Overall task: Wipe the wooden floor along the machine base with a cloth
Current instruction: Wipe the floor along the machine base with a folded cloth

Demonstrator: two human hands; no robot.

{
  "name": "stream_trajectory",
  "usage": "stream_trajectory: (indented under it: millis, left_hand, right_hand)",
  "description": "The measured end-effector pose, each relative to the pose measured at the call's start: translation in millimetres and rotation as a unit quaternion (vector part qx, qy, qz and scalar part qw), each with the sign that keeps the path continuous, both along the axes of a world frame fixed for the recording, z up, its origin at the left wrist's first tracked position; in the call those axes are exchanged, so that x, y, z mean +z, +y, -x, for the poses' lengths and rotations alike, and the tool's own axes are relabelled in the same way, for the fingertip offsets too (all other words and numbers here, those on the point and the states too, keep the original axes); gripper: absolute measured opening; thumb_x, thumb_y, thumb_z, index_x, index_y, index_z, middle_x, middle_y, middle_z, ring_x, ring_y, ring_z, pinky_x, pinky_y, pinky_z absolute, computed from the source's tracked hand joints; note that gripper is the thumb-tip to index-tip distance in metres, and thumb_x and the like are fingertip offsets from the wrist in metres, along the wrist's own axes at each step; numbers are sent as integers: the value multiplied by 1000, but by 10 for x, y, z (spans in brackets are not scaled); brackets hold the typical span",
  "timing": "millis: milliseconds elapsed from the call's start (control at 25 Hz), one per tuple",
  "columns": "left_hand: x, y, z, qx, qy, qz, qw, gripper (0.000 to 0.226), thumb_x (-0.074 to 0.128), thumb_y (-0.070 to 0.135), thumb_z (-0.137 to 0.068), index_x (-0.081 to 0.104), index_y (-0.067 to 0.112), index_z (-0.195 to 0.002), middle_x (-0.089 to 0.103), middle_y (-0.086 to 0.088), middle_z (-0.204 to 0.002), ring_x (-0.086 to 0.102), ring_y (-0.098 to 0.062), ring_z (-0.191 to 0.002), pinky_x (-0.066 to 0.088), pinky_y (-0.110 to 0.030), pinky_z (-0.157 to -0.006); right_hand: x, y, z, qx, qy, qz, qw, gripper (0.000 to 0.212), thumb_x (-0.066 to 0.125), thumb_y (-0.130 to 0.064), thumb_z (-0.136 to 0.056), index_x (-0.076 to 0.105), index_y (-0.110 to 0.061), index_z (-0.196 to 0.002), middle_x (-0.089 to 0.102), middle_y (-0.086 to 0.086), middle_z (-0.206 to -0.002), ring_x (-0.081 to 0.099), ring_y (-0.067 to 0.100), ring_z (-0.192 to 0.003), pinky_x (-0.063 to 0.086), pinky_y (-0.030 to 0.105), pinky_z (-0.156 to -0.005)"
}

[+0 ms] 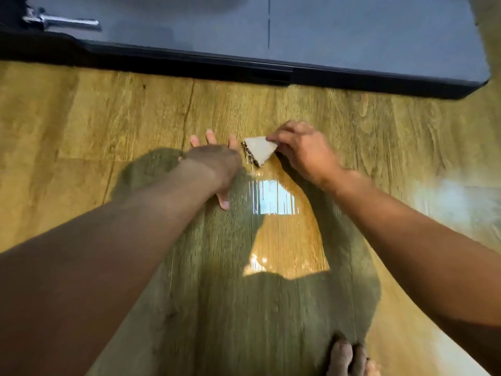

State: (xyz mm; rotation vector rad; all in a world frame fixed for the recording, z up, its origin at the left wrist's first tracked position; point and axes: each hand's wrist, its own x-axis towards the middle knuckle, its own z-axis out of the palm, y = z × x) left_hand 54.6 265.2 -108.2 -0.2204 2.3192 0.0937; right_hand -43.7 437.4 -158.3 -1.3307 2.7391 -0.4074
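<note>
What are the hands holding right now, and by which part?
Right hand pinches a pale triangular piece by its right corner; left hand lies flat on the floor, holding nothing.

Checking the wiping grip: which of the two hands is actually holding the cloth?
The right hand, pinching the white cloth; the left hand lies flat on the floor, fingers spread.

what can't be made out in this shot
Head view:
Blurred: small white triangular piece pinched by the right hand, cloth or cardboard unclear.
Cut off by the top edge: dark grey machine base.
Blurred, purpose unclear: shiny chrome bar, top left.
Cut off by the bottom edge: bare toes.
</note>
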Motion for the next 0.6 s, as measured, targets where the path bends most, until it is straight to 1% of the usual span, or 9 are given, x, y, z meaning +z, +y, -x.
stream_trajectory:
  millis: [80,160,280,360,440,520,600]
  left_hand:
    - [-25,17,59,-5,0,-3,1000,138,86,32,-58,-17,11,-148,-13,-33,-149,-2,-56,-135,25,-61,-108]
    - [-46,33,70,6,-3,-3,1000,138,86,27,-59,-20,10,-146,-15,-34,-148,-4,-57,-135,25,-62,-108]
    - [-75,46,105,13,-11,9,1000,141,87,23,-57,-22,8,-145,-19,-36,-146,-4,-58,-134,26,-63,-107]
    - [-87,47,98,16,-13,6,1000,141,87,23,-57,-22,8,-145,-20,-36,-146,-5,-58,-134,26,-63,-107]
    - [-126,38,83,12,-6,10,1000,141,86,24,-58,-23,9,-145,-20,-35,-146,-7,-57,-134,26,-64,-106]
    - [-154,39,59,11,-3,16,1000,141,87,26,-57,-23,11,-146,-19,-35,-147,-7,-57,-135,27,-64,-106]
    - [-160,13,50,9,-6,20,1000,143,87,30,-56,-24,12,-145,-19,-35,-147,-6,-58,-134,28,-63,-105]
  right_hand:
    - [-1,-172,386,12,10,-12,1000,28,54,-24,-94,62,-17,-120,60,7,-118,55,24,-108,48,36,-91]
    - [38,-301,669,29,14,-7,999,28,53,-23,-95,62,-18,-121,60,6,-116,56,24,-106,47,36,-90]
    - [87,-410,981,54,46,-26,997,31,49,-26,-97,58,-20,-126,58,7,-121,54,28,-110,48,43,-89]
    - [89,-342,1077,88,80,-66,991,35,47,-28,-98,53,-22,-132,55,8,-126,52,30,-112,48,45,-88]
    - [67,-114,1133,100,92,-67,988,36,46,-28,-98,52,-22,-132,55,10,-126,53,32,-111,49,46,-85]
    - [60,155,1169,50,63,-53,995,37,41,-33,-96,53,-23,-130,56,9,-125,53,30,-110,50,47,-84]
    - [24,287,1156,-27,22,-47,998,35,40,-36,-98,54,-27,-128,55,4,-125,53,26,-110,50,44,-86]
